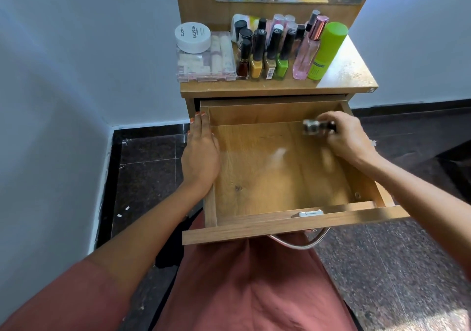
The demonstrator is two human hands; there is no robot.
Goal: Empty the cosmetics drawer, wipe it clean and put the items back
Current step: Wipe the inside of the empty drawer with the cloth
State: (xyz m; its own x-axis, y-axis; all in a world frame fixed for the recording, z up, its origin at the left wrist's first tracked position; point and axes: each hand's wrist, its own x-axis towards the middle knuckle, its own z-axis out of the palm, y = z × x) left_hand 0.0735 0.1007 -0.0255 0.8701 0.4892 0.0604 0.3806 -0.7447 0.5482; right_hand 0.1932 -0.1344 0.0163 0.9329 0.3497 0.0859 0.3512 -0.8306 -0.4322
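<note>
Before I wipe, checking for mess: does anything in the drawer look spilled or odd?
A pale whitish smear marks the drawer floor near its middle, possibly powder residue, though blurred. Nothing else stands out; the right hand holds a small bottle over the back.

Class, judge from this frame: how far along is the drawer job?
Emptying looks nearly done: the drawer looks bare, bottles crowd the tabletop. In hand: right hand grips a small blurred bottle; left hand rests on the drawer's wall. No cloth shows; wiping and restocking seem left.
</note>
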